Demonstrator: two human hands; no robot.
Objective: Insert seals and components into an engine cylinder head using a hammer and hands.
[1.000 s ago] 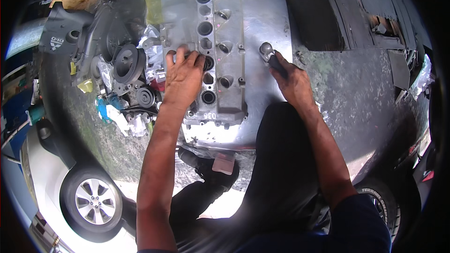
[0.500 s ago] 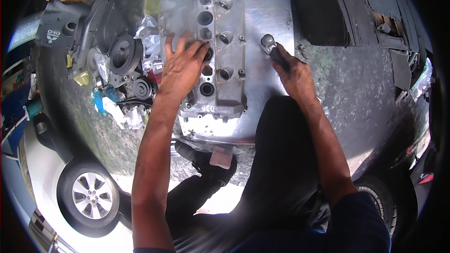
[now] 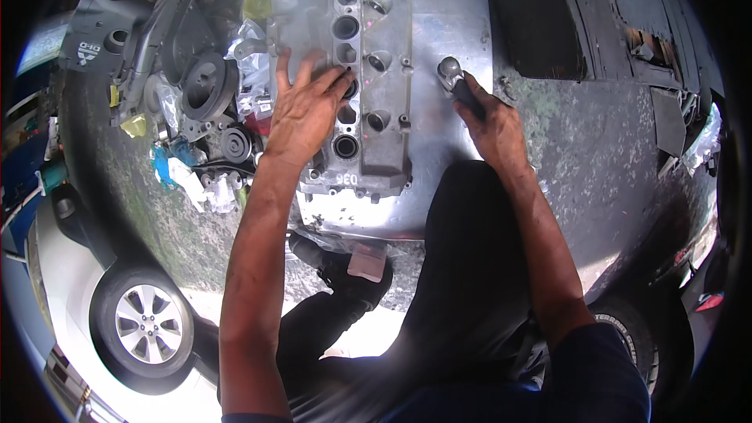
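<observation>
The engine cover (image 3: 370, 82) is laid flat on the counter (image 3: 448, 16), seemingly steadied by the spread left hand (image 3: 304, 119), in which nothing is seen gripped, while a round-headed tool (image 3: 452, 77) is clasped by its handle (image 3: 468, 99) in the closed right hand (image 3: 495, 127), apparently for control.
</observation>
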